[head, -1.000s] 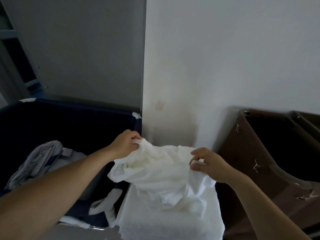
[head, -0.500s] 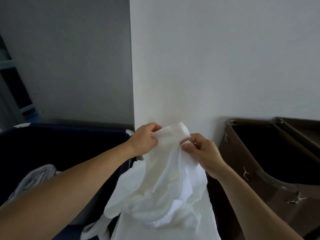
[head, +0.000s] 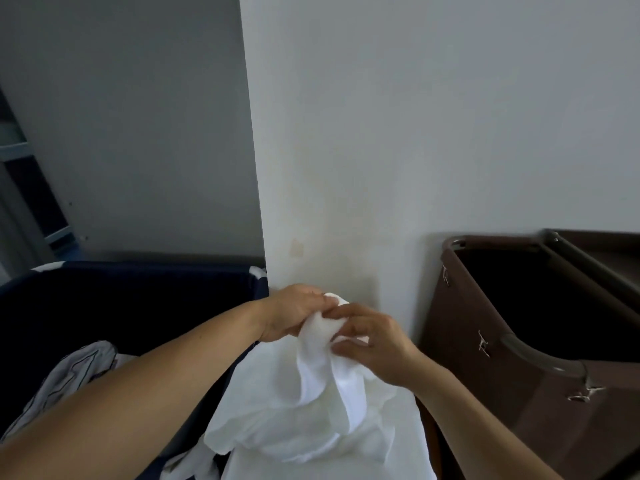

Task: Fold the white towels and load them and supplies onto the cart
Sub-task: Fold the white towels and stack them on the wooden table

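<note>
A crumpled white towel (head: 311,403) hangs in front of me, bunched at its top edge. My left hand (head: 291,315) pinches that top edge from the left. My right hand (head: 370,341) grips the same bunch from the right, and the fingertips of both hands meet on the cloth. The towel's lower part drapes onto another white cloth (head: 388,455) spread flat below. To the right stands the brown cart (head: 491,368), its dark bin open on top.
A dark blue laundry bin (head: 138,299) on the left holds a white cloth with dark stripes (head: 69,372). A white wall corner (head: 263,237) rises straight ahead, close behind the hands. The cart's grey handle bar (head: 540,358) curves along its near rim.
My hands came together from wide apart to touching on the towel's top edge. The towel was lifted off the flat cloth and now hangs bunched, a little lower than half a second ago.
</note>
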